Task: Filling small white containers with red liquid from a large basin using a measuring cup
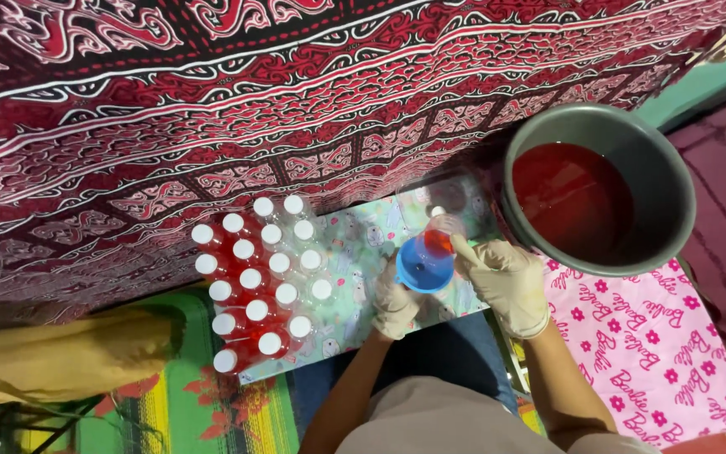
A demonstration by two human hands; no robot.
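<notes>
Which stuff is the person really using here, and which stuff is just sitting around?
In use:
- left hand steadying the blue funnel
- right hand tipping a small cup of red liquid into it
- grey bucket of red liquid
- capped bottles of red liquid

Just lying about:
- red patterned cloth
- pink printed cloth
- yellow cloth
- striped mat

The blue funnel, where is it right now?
In the head view, the blue funnel sits centre frame between both gloved hands, right of the capped red bottles and left of the grey bucket.
</notes>
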